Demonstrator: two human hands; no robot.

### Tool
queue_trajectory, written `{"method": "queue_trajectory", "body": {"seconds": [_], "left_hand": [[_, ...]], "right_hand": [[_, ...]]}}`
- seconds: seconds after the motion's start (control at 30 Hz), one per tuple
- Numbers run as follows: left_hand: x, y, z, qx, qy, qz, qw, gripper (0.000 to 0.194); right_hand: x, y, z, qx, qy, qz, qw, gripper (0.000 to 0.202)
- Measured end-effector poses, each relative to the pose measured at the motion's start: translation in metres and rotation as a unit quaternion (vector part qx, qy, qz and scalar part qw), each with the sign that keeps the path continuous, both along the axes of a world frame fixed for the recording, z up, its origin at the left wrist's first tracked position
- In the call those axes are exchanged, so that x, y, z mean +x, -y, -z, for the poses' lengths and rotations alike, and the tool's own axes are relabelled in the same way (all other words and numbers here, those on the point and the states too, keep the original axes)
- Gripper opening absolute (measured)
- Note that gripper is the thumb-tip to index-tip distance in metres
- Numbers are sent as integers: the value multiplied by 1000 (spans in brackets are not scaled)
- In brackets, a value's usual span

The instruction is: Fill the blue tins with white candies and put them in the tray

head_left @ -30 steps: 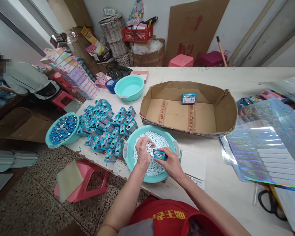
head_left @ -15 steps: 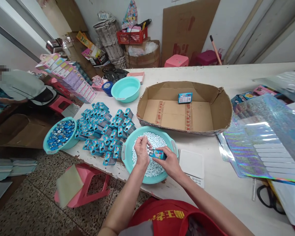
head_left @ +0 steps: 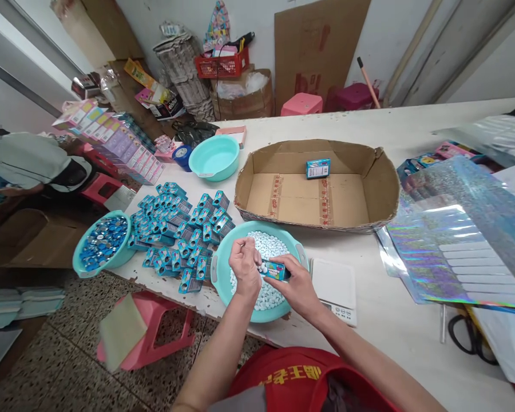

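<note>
Over a turquoise bowl (head_left: pixel 223 252) of white candies (head_left: pixel 269 245), my right hand (head_left: pixel 298 283) grips a small blue box (head_left: pixel 274 270) between thumb and fingers. My left hand (head_left: pixel 245 269) is curled at the box's left end, its fingers closed on white candies, a few of which show between hand and box. Many similar blue boxes (head_left: pixel 191 280) stand and lie to the left of the bowl. One more blue box (head_left: pixel 317 169) lies inside a cardboard tray (head_left: pixel 257 197) behind the bowl.
A white scale (head_left: pixel 333 286) is right of the bowl. A second turquoise bowl (head_left: pixel 214 157) stands behind the boxes; another (head_left: pixel 126 252) holds blue round pieces. Shiny sheets (head_left: pixel 450 246) and scissors (head_left: pixel 466 335) lie at right. A person (head_left: pixel 30 160) is at far left.
The view has shifted slightly. My left hand's fingers have curled in more against the box's end, and fewer candies show between hand and box. My right hand still holds the box.
</note>
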State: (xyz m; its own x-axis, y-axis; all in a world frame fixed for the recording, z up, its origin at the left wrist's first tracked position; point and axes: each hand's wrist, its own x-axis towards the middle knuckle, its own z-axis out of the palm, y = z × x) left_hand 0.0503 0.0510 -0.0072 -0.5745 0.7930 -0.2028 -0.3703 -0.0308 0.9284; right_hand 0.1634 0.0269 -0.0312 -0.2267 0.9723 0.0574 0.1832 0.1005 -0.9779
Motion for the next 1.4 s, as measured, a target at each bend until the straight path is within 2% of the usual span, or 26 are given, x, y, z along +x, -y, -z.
{"method": "queue_trajectory", "body": {"seconds": [0.1, 0.23, 0.33, 0.43, 0.53, 0.6, 0.63, 0.67, 0.7, 0.77, 0.8, 0.83, 0.87, 0.93, 1.0, 1.07, 1.1, 1.17, 1.23, 1.27, 1.33, 1.4], "left_hand": [[0, -4, 11, -31, 3, -1, 1000, 40], [3, -2, 22, -23, 7, 14, 1000, 38], [8, 2, 18, -30, -6, 33, 999, 37], [9, 0, 9, -32, 26, 35, 999, 38], [-1, -5, 6, -24, 49, 25, 998, 40], [-16, -5, 16, -44, 1, 24, 999, 37], [-25, -3, 24, -72, -53, 44, 995, 34], [-35, -1, 33, -109, -124, 78, 983, 31], [-45, 2, 42, -149, -208, 125, 959, 29], [-62, 4, 56, -201, -361, 222, 883, 25], [-67, 2, 58, -210, -407, 251, 852, 24], [-70, -5, 57, -209, -438, 261, 834, 24], [-70, -16, 52, -201, -456, 256, 828, 25], [-57, -52, 36, -163, -477, 232, 832, 30], [-31, -104, 21, -105, -497, 229, 831, 31], [4, -166, 17, -53, -518, 281, 806, 29], [22, -197, 21, -36, -540, 311, 781, 30], [57, -257, 35, -31, -606, 366, 706, 40], [88, -307, 52, -52, -652, 398, 644, 51], [102, -327, 60, -70, -662, 404, 627, 55], [124, -358, 72, -102, -667, 402, 619, 61], [139, -375, 81, -129, -662, 397, 622, 65]], "right_hand": [[0, -2, 9, -20, 7, -2, 1000, 27], [1, -2, 18, -27, -5, -8, 1000, 29], [-1, -2, 21, -42, -13, -1, 999, 26], [-1, -3, 23, -67, -32, -6, 997, 27], [7, -2, 20, -103, -67, -5, 992, 34], [20, 0, 13, -118, -89, 5, 989, 39], [30, 3, 10, -121, -98, 10, 988, 41], [41, 6, 6, -122, -106, 17, 987, 42], [54, 10, 4, -122, -110, 28, 986, 42], [83, 19, 5, -119, -106, 68, 985, 40], [97, 23, 9, -116, -94, 100, 984, 39], [110, 27, 16, -113, -79, 136, 981, 37], [122, 30, 24, -111, -62, 171, 977, 36], [139, 33, 44, -111, -31, 221, 968, 34], [146, 31, 65, -112, -8, 243, 963, 33], [146, 27, 81, -104, 5, 244, 964, 31], [145, 26, 88, -96, 11, 239, 966, 30], [143, 26, 97, -68, 29, 232, 970, 30], [145, 30, 105, -32, 64, 234, 970, 42], [148, 34, 107, -16, 84, 237, 968, 49], [158, 43, 112, 4, 121, 249, 961, 57], [171, 51, 112, 13, 147, 274, 950, 49]]}}
